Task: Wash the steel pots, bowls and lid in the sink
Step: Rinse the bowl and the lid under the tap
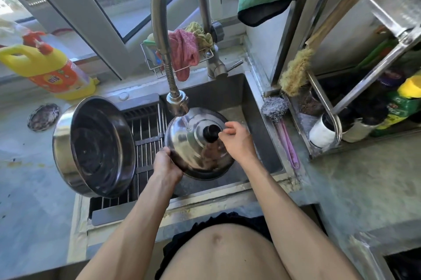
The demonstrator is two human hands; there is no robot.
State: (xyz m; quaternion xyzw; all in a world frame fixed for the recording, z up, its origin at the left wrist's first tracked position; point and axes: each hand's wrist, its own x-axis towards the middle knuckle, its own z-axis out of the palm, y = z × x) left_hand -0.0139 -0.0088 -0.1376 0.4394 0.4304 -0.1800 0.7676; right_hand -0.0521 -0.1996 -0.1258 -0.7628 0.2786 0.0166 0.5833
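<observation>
Both forearms are reaching over the sink [257,97]. Left hand [165,163] is grasping the lid [196,149] rim under running faucet [177,103] water; right hand [237,139] is curling beside the knob, its grip unclear. One pot [91,147] is draining on the rack; rinsing appears well advanced.

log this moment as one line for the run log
step: rinsing | left hand: grips rim of round steel lid | right hand: by black knob | curved steel faucet: running
</observation>
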